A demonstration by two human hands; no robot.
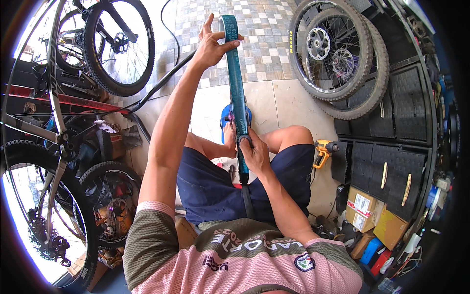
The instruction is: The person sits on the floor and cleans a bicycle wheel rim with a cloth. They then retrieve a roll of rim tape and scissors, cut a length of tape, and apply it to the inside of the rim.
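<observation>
A long teal strap (236, 83) with a printed pattern runs from far in front of me down toward my lap. Its far end bends over in a loop, and my left hand (213, 48) pinches it there between thumb and fingers, with some other fingers stretched out. My right hand (254, 153) is closed round the lower part, just above my thighs. Below that grip the strap meets a black end piece (244, 179), and a dark grey band (247, 202) lies over my shorts. What the right palm covers is hidden.
A yellow heat gun (323, 153) lies to the right of my knee. Two bicycle wheels (338, 54) lie at the far right, near black cabinets (406, 103). Cardboard boxes (363, 208) stand at the lower right. Bicycles (58, 132) crowd the left. A blue slipper (226, 113) is by my foot.
</observation>
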